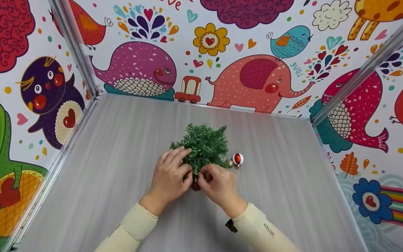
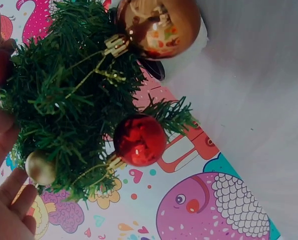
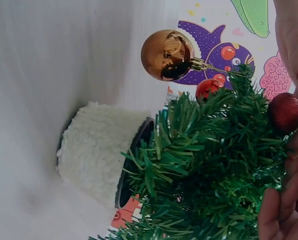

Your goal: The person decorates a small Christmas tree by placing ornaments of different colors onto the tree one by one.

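Observation:
A small green artificial Christmas tree (image 1: 206, 145) stands on the table, its pot wrapped in white fluff (image 3: 104, 152). A dark red ball ornament (image 1: 196, 185) hangs at its near side, between the hands. My right hand (image 1: 220, 182) pinches at the top of this ornament with curled thumb and forefinger. Thumb and forefinger of my left hand (image 1: 169, 173) also meet by the ornament's top, while its other fingers lie along the branches. The pinched loop itself is hidden. A large gold ball (image 2: 161, 25), a shiny red ball (image 2: 140, 140) and a small matte gold ball (image 2: 40, 168) hang on other branches.
To the right of the tree, a red-and-white ball (image 1: 238, 159) lies on the grey table (image 1: 127, 140), with a small gold ball (image 1: 230, 163) beside it. Cartoon-printed panels (image 1: 194, 45) wall the table at the back and both sides.

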`<state>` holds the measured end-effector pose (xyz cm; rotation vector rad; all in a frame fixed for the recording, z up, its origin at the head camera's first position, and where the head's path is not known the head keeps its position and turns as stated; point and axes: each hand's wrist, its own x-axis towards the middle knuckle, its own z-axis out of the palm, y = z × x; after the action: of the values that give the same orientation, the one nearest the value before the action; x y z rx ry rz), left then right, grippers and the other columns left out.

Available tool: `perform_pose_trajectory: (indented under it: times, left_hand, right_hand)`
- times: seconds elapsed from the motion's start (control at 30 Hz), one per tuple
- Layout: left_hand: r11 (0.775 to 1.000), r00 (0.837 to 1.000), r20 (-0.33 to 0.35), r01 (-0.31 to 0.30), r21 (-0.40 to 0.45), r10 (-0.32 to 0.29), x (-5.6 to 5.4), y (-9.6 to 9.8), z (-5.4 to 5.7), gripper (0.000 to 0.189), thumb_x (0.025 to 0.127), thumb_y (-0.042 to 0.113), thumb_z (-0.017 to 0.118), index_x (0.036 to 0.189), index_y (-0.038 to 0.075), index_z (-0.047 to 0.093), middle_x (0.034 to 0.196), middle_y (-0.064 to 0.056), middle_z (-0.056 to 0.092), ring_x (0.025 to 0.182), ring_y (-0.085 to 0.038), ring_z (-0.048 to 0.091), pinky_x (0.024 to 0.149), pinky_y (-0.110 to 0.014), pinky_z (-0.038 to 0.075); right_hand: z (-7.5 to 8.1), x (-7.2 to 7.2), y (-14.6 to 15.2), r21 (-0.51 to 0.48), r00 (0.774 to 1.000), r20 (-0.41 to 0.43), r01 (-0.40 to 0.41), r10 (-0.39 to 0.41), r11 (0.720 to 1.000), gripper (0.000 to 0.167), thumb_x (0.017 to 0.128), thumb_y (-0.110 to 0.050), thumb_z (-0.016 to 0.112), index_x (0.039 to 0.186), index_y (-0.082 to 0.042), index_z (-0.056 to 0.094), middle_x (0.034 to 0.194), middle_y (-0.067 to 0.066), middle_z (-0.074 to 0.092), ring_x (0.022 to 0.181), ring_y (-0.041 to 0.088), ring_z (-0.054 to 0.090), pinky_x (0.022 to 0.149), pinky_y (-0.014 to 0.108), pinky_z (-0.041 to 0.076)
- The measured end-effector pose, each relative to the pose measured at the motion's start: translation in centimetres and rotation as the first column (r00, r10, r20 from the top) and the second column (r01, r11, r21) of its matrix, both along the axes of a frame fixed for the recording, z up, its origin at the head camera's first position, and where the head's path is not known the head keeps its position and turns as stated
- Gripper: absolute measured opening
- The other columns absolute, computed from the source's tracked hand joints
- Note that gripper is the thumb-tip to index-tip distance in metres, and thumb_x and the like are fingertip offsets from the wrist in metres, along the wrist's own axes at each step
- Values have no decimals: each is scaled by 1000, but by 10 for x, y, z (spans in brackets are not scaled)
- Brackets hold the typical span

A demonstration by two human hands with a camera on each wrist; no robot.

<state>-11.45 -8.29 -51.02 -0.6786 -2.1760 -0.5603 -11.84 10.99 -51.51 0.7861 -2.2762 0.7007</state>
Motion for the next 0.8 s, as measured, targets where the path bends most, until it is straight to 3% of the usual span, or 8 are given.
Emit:
perform_pose_trajectory:
  times: [0.2,0.53,0.8]
  left_hand:
    - [1000,999,30,20,-7,-20,0,-1,-2,8,78,15,73,70,14,72,130,-10,63,127,-29,53,105,-50,37]
    - [1000,998,59,22,-23,-21,1,-3,2,10,80,19,72,71,15,69,132,-9,61,128,-28,51,106,-48,36]
    - [999,998,58,39,-11,-38,1,-4,5,9,78,19,72,73,14,65,131,-10,62,127,-29,53,106,-48,36]
  right_hand:
    - [0,0,2,42,999,-1,-35,35,999,10,80,-14,74,84,-19,67,67,-10,59,53,1,50,44,21,41]
    - [0,1,6,-41,988,-45,-148,146,988,14,83,-12,75,95,-15,69,73,-8,63,54,2,53,47,19,45]
    - [0,1,10,-48,989,-69,-132,128,990,16,81,-10,76,96,-14,69,75,-8,64,54,0,50,46,17,43]
